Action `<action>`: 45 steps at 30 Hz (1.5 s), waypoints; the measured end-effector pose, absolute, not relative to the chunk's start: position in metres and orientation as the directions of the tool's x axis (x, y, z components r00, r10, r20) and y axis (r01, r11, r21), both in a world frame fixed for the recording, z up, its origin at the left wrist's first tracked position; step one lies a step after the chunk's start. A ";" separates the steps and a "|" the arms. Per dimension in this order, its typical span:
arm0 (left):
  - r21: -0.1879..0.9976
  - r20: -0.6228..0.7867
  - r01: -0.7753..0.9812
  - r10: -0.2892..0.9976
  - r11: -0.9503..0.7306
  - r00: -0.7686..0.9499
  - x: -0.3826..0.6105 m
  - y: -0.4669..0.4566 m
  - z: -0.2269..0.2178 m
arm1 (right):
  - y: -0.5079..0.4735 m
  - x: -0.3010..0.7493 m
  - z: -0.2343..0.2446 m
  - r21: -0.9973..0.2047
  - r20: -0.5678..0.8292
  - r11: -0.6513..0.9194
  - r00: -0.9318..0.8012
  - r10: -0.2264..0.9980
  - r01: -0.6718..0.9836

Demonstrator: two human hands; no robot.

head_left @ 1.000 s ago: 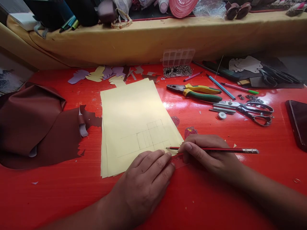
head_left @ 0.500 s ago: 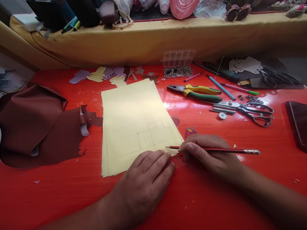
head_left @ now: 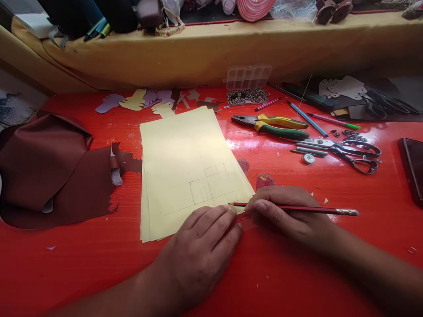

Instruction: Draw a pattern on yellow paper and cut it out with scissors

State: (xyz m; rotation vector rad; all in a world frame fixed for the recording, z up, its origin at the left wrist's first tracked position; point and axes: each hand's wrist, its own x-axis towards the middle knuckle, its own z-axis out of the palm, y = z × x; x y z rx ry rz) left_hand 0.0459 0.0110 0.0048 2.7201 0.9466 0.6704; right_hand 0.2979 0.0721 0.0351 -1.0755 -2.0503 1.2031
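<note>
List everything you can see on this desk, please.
table: one, red, under everything
paper: a few stacked sheets, pale yellow, centre, with pencilled boxes
leather: one piece, brown, left
cut-outs: several, purple and yellow, far edge
box: one, clear, far centre
rings: a pile, silvery, in front of the box
pliers: one, yellow and green handles, right of the paper
pens: about three, blue and pink, far right
scissors: one, metal, right
phone: one, dark, right edge
ruler: one, clear, near the paper's corner
pencil: one, red and black, tip at the paper
left hand: flat, fingers on the ruler
right hand: holds the pencil
</note>
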 end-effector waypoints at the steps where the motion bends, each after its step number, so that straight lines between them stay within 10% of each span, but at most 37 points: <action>1: 0.313 0.354 0.543 0.627 -0.779 0.694 0.046 0.011 0.005 | 0.072 0.298 0.035 -0.885 0.047 0.288 -0.545 0.837 0.366; 45: 0.301 0.356 0.531 0.610 -0.792 0.708 0.044 0.012 0.006 | 0.073 0.297 0.034 -0.905 0.049 0.278 -0.570 0.820 0.323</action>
